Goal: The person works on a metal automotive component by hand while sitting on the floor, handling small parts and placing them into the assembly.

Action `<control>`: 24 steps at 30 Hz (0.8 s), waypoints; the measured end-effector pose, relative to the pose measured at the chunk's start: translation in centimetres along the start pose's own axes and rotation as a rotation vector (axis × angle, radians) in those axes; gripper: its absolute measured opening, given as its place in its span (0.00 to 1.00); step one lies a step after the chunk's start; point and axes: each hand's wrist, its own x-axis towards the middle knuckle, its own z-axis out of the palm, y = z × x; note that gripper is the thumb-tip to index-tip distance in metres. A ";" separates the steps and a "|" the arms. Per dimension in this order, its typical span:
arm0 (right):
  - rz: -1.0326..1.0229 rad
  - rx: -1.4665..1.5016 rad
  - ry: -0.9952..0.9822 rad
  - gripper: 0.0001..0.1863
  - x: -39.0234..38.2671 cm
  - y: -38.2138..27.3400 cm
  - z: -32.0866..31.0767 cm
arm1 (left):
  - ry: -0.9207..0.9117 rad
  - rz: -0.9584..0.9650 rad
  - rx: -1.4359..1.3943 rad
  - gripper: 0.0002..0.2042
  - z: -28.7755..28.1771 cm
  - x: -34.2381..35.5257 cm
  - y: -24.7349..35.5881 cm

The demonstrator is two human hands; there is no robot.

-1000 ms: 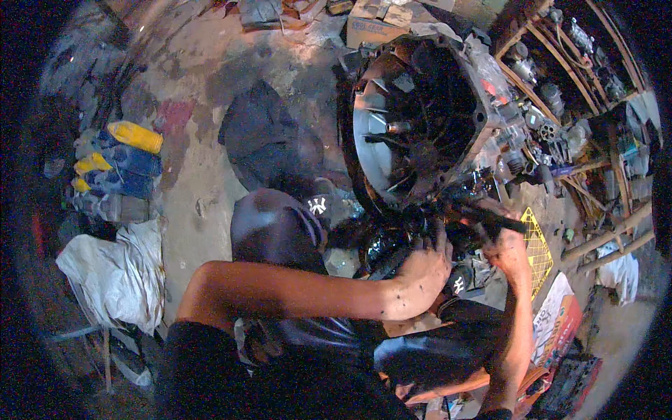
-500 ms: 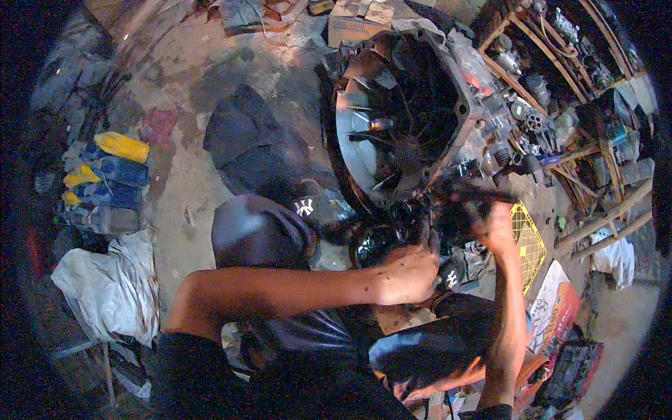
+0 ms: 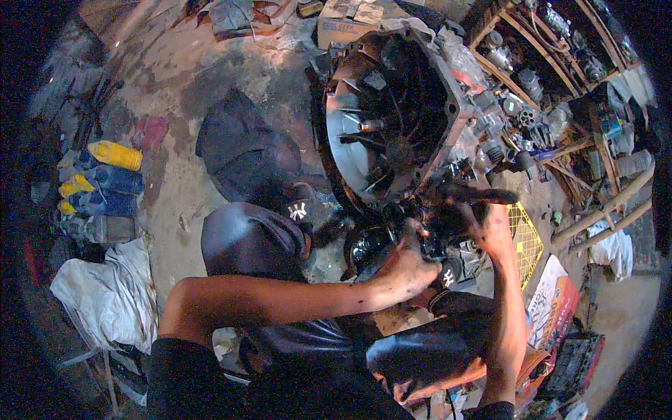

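A large bell-shaped metal housing (image 3: 458, 112), dark and greasy inside, stands open-side up in front of me. At its near edge is a cluster of black, oily parts. My left hand (image 3: 407, 269) reaches into this cluster, its fingers bent against a dark part; what they grip is hidden. To the right, my right hand (image 3: 490, 227) is closed around a dark, bar-like tool (image 3: 493, 195) held roughly level. Left of my left hand's fingertips sits a round, shiny black part (image 3: 364, 246).
Yellow and blue bottles (image 3: 115, 155) and a white sack (image 3: 112, 297) lie at left. A yellow grid-like panel (image 3: 526, 241) is beside my right wrist. Wooden shelving (image 3: 521, 84) with metal parts stands at right, a cardboard box (image 3: 343, 29) at the back.
My left hand has shifted slightly left, its fingers still at the oily parts. The dark tool at my right hand now lies more level and shows more clearly. The view has moved slightly.
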 end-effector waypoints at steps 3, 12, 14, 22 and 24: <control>-0.176 -0.228 0.047 0.17 -0.5 0.5 1.2 | -0.064 -0.136 -0.145 0.39 -0.2 0.5 -0.5; -0.262 -0.246 0.156 0.14 -0.5 -1.4 3.6 | 0.096 -0.105 -0.444 0.30 1.2 2.0 -2.9; -0.065 -0.294 0.260 0.12 0.2 0.6 2.4 | -0.001 -0.319 -0.445 0.27 -0.1 1.6 0.2; 0.083 -0.065 0.196 0.13 1.0 -1.2 0.8 | 0.117 -0.103 -0.201 0.29 -0.3 0.8 0.6; 0.096 -0.372 0.174 0.13 0.8 0.4 1.6 | 0.055 -0.173 -0.290 0.30 -0.4 1.4 -0.6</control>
